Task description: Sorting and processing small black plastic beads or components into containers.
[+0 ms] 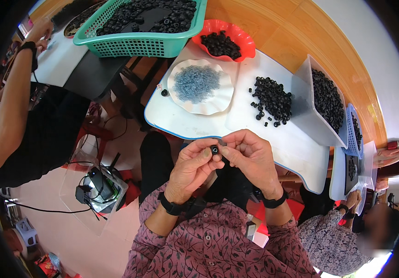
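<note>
My left hand [194, 167] pinches a small black ring-shaped part [214, 149] between thumb and fingers. My right hand [250, 155] touches the same part from the right, its fingertips meeting those of the left. Both hands hover just in front of the near edge of the white table [181, 118]. On the table beyond them lie a loose pile of black rings [272, 99] and a white scalloped plate [218, 99] holding small translucent grey rings [195, 83].
A red bowl [245, 39], a teal basket [139, 44] and a clear tub [308, 99] hold more black rings. One stray ring [164, 92] lies left of the plate. Another person [14, 120] works at left, and a third [347, 236] sits at lower right.
</note>
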Demonstrator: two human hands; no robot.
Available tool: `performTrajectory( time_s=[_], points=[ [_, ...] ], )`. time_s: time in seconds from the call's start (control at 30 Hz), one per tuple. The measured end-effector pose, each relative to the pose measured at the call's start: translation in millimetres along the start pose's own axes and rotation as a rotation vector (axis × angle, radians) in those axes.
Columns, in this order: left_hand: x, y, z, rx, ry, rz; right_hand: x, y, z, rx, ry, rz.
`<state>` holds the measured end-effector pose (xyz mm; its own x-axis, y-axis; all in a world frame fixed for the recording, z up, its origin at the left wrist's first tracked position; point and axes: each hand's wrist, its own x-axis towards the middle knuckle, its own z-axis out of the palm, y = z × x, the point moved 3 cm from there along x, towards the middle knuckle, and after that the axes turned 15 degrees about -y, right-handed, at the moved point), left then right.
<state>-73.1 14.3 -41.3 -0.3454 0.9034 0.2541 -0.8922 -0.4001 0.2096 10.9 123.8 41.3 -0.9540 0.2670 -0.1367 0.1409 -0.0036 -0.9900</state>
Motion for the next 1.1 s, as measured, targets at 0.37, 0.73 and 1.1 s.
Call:
performTrajectory(
  time_s=[0.37, 0.73, 1.1],
  points=[
    [3.5, -4.7, 6.8, 0.264, 0.057, 0.006, -2.3, 8.0, 3.9, -0.153, 0.160, -0.029],
    [0.8, -6.7, -5.0, 0.020, 0.007, -0.038, -7.0, -1.2, 12.8, 0.007, 0.155, -0.119],
    [2.7, -6.8, -1.0, -0.003, -0.099, 0.007, -24.7, -7.8, 17.8, -0.596, 0.193, -0.417]
  ],
)
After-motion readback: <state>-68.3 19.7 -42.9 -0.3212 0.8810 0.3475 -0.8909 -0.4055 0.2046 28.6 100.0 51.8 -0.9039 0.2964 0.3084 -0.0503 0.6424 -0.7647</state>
